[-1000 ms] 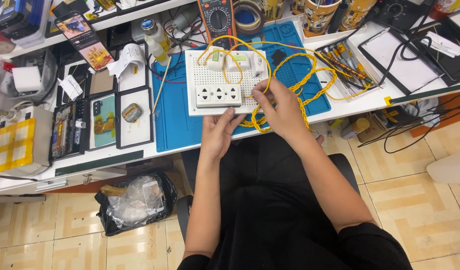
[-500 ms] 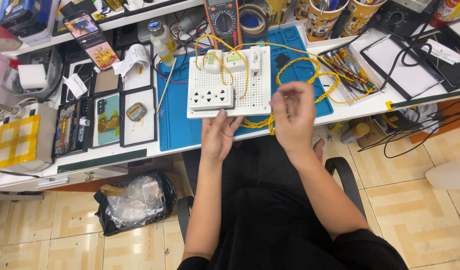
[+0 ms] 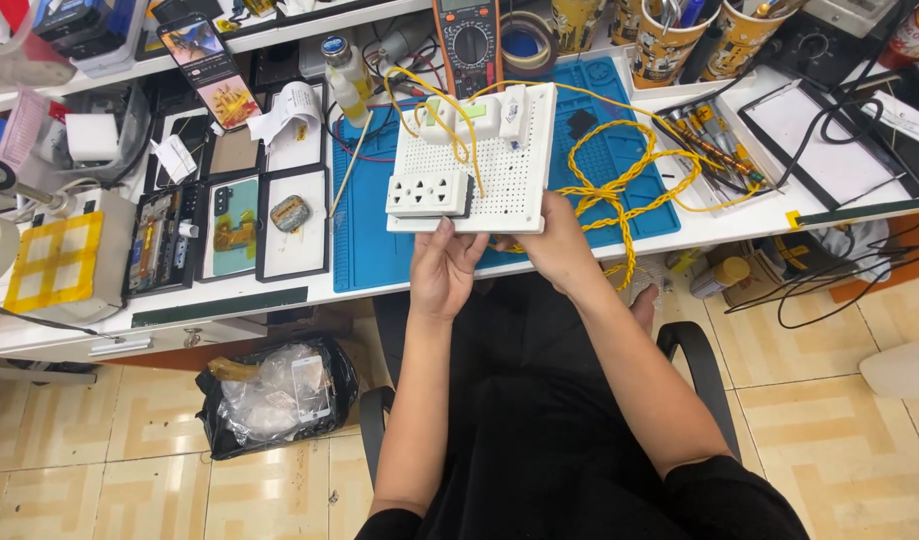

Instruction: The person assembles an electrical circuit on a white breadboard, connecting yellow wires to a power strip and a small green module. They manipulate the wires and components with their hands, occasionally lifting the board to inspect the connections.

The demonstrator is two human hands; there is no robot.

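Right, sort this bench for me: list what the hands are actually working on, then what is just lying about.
In hand:
left hand and right hand, both gripping the near edge of the white perforated board
socket strip on the board
yellow wires

Lying about:
multimeter
tape roll
screwdrivers
black bag on the floor

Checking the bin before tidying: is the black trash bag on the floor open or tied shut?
Open: the black trash bag's mouth gapes upward, showing crumpled clear plastic inside.

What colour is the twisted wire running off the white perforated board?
Yellow: the twisted wire coils over the blue mat, clearest in the head view.
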